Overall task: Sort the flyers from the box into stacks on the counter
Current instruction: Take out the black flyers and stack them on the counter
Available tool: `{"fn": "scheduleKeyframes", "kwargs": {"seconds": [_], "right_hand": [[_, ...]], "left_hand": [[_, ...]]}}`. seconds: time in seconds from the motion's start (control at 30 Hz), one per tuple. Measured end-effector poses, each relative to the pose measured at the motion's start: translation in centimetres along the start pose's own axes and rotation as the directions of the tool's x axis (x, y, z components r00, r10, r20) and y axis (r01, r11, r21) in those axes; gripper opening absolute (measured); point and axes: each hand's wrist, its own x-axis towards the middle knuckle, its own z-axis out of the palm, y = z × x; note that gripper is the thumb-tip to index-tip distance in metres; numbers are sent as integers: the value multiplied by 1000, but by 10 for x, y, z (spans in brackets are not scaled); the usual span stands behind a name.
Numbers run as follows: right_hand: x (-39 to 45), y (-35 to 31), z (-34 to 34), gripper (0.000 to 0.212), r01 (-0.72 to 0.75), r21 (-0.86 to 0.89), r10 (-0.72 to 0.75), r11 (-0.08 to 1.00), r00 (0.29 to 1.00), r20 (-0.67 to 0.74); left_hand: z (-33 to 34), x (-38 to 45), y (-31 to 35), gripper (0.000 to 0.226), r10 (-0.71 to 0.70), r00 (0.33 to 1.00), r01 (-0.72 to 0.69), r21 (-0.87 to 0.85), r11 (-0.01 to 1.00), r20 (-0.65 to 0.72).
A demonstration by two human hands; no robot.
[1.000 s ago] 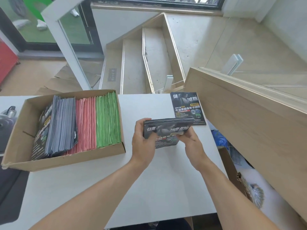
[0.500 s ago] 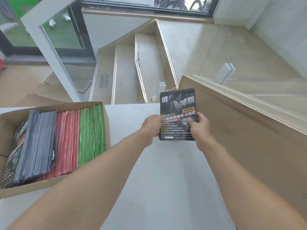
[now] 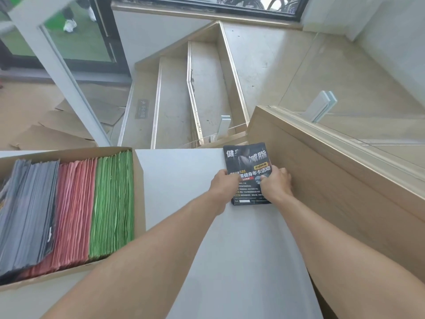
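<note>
Setting down a batch of glossy black fitness flyers [image 3: 247,162] at the far right corner of the white counter [image 3: 184,180], hard against the light wooden side panel [image 3: 322,180]. Left hand [image 3: 224,184] gripping the batch's left edge, fingers curled onto the printed face; right hand [image 3: 274,184] gripping the right edge, thumb on top and the remaining fingers tucked out of sight beside the panel. Seemingly flat on the counter or nearly so, though contact underneath cannot be confirmed. Well apart to the left, an open brown cardboard box [image 3: 138,192] packed with upright rows: grey-black flyers [image 3: 30,208], pink flyers [image 3: 73,208] and green flyers [image 3: 112,199], the green row nearest the box's right wall. Judged as early in the sort: one black stack begun, three full rows not yet emptied. Next move likely calling for squaring the stack's edges, loosening both grips without dragging the slick top sheets askew, then reaching back to the box for more black ones. Worth leaving counter room beside the black stack for separate pink and green stacks.
</note>
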Motion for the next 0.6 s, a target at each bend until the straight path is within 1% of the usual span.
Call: {"fn": "scheduleKeyframes", "kwargs": {"seconds": [0.03, 0.07, 0.17, 0.2, 0.23, 0.27, 0.3, 0.33, 0.37, 0.4, 0.43, 0.47, 0.53, 0.57, 0.6], "right_hand": [[0, 0, 2, 33, 2, 18, -2, 1000, 1000, 3], [0, 0, 5, 39, 0, 49, 0, 999, 1000, 5], [1, 2, 7, 67, -55, 138, 54, 989, 998, 9], [2, 4, 7, 64, -51, 134, 50, 990, 999, 6], [4, 6, 7, 50, -24, 107, 24, 994, 1000, 0], [6, 8, 7, 31, 8, 70, -8, 998, 1000, 1], [6, 10, 6, 16, 37, 35, -37, 999, 999, 12], [7, 13, 7, 13, 60, 13, -60, 998, 998, 23], [4, 14, 6, 20, 70, -6, -69, 998, 997, 29], [0, 14, 5, 33, 89, -7, -89, 996, 996, 5], [-7, 8, 3, 44, 124, 8, -123, 992, 991, -52], [-15, 0, 3, 50, 200, 47, -192, 979, 973, -131], [-39, -33, 4, 47, 391, 167, -342, 905, 903, -260], [-55, -54, 5, 44, 456, 245, -381, 856, 875, -297], [-71, -77, 9, 42, 492, 328, -396, 807, 861, -318]], "left_hand": [[1, 1, 1, 46, -4, 1000, 4, 0, 1000, -8], [2, 1, 2, 49, -4, 1000, 4, -5, 1000, -13], [8, 1, 5, 49, -26, 1000, 26, -14, 1000, 7], [10, 1, 6, 56, -34, 999, 34, -9, 999, 25], [13, 0, 7, 65, -35, 998, 35, 4, 999, 44], [15, -2, 7, 71, -33, 998, 32, 17, 999, 56], [17, -5, 8, 72, -25, 998, 24, 22, 999, 60], [17, -7, 7, 68, -15, 999, 14, 9, 1000, 52], [15, -12, 7, 58, 1, 999, -1, 1, 1000, 37], [13, -19, 7, 46, 21, 1000, -21, 12, 1000, 17], [7, -30, 8, 39, 50, 999, -50, 23, 998, -1], [-1, -40, 8, 41, 94, 995, -93, 37, 995, -25], [-22, -56, 8, 59, 250, 965, -244, 79, 966, -81], [-37, -67, 9, 63, 343, 931, -331, 104, 938, -127], [-54, -79, 11, 62, 422, 888, -409, 107, 906, -184]]}}
